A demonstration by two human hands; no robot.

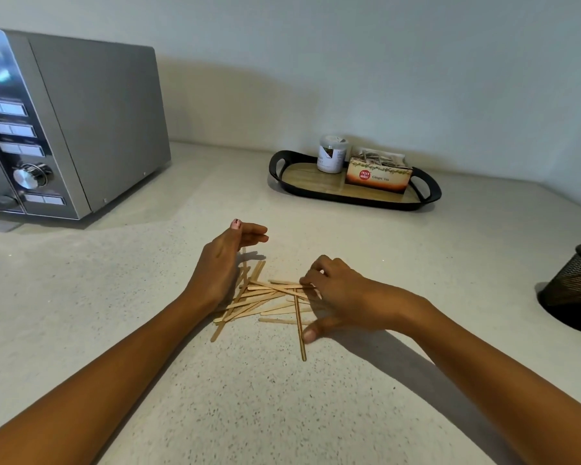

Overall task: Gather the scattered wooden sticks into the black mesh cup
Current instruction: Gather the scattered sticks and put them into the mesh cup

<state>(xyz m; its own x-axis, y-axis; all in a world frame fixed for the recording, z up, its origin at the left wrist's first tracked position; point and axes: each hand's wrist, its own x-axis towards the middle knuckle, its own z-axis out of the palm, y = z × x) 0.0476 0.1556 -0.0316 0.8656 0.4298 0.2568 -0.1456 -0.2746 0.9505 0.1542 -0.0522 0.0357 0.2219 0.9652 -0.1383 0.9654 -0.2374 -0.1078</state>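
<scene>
In the head view, the wooden sticks (265, 297) lie in a loose, crossed heap on the bench (282, 414), none yet in the black mesh cup (574, 290). The cup stands at 3 o'clock from the heap, well apart from it and partly cut off by the frame edge.

Our left hand (222, 263) stands on its edge at 9 o'clock of the heap like a wall. Its fingers are straight and together, pointing toward 1 o'clock and holding nothing. Our right hand (339, 297) is at 3 o'clock of the heap. Its fingers are bent with the tips on the near stick ends, and the thumb is splayed down toward 6 o'clock. We cannot tell whether those fingers clasp any stick or only rest on them.

Most sticks run their long axis roughly from 8 to 2 o'clock or from 9 to 3, so their ends face our two palms. One stray stick (303, 350) runs from 12 to 6, just beside the right thumb. We judge the right hand is the nearer one for the carry to the cup.

The sticks are thin, flat, pale wood with rounded ends, light and likely to slide on the smooth speckled bench. The cup is dark wire mesh, cylindrical and open-topped.

At 10 o'clock sits a metal-grey microwave (81, 129). At 1 o'clock a black-rimmed tray (275, 172) holds a jar (331, 154) and a tea box (376, 176).
</scene>
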